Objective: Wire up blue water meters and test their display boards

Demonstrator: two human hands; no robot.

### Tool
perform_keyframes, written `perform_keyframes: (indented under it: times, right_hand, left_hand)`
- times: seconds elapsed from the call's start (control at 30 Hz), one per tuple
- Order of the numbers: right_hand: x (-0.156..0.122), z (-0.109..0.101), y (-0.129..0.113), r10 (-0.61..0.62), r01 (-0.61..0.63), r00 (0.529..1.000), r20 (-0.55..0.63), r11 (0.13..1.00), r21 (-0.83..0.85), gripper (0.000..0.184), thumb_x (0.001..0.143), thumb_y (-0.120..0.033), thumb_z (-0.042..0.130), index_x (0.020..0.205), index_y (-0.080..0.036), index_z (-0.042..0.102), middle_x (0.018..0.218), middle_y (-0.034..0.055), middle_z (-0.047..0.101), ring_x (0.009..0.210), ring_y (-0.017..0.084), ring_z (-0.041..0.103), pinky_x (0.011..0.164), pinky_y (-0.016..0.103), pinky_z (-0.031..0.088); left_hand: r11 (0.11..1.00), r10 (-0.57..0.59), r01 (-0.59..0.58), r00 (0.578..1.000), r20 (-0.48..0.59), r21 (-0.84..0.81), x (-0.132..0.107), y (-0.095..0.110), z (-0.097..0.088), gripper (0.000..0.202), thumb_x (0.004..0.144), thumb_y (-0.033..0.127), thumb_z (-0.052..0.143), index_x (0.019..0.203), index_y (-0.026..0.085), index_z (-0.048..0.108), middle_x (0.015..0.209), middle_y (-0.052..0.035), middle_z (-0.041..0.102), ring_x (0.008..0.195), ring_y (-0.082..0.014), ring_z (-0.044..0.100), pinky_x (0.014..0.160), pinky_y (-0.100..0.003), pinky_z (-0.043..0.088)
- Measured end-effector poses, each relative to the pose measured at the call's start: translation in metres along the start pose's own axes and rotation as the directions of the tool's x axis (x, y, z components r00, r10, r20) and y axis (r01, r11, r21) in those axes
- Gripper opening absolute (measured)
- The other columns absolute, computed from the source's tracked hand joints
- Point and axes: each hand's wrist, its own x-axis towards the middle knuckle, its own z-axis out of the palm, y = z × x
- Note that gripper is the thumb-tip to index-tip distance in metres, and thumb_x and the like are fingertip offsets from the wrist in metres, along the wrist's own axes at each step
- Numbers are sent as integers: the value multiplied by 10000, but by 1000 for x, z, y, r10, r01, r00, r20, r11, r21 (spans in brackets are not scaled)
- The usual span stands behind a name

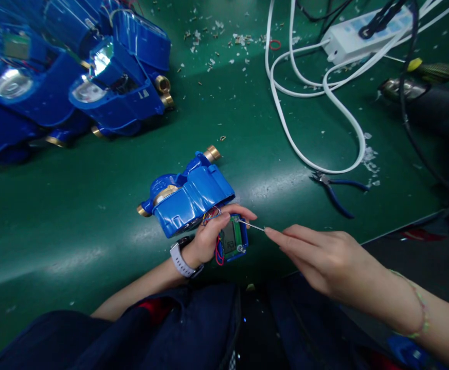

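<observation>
At the counter's (93, 231) near edge the left hand (208, 237) clamps its fingers on the display board (232, 239) wired to the blue meter (191, 198); the right hand (324, 262), just right of it, pinches a thin pin (252, 225), long axis pointing left, tip at the board's top corner.

One each: held blue meter (191, 198), pin (252, 225), pliers (338, 190), power strip (359, 33); several piled meters (54, 77).

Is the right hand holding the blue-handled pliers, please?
No, the blue-handled pliers lie on the green mat, while the right hand pinches a thin metal pin.
</observation>
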Motion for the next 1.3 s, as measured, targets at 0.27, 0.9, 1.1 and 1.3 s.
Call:
perform_keyframes:
  times: [0.27,0.9,1.1,1.3]
  right_hand:
    - [-5,23,-5,183,-131,979,-86,898,420,335,961,-127,463,1268,-152,594,864,50,660,697,120,620,601,223,497]
    - [-3,60,-12,398,-144,907,-140,603,784,333,943,-179,513,1239,-242,649,746,18,614,651,130,566,596,262,458]
    - [-5,72,-24,545,-198,837,-43,375,906,294,933,-239,566,1205,-269,673,767,8,616,596,100,510,518,218,405]
    - [-9,87,-43,637,-223,758,143,47,974,298,935,-350,592,1209,-244,646,811,3,571,445,33,339,371,175,255]
  left_hand:
    - [1000,-16,16,1000,-13,-7,1,2,1,449,917,439,370,993,150,705,837,-75,675,800,-210,619,740,-335,515]
    - [998,15,-19,997,-81,-52,1,-3,6,484,905,484,377,1056,149,693,874,-83,670,809,-209,618,721,-321,517]
    - [995,86,-90,991,-106,-35,4,-3,9,488,908,490,364,1063,162,690,886,-76,650,814,-201,598,713,-312,514]
    - [993,49,-69,979,-196,-96,2,-3,16,480,884,512,401,1030,162,695,865,-72,661,766,-187,596,674,-290,509]
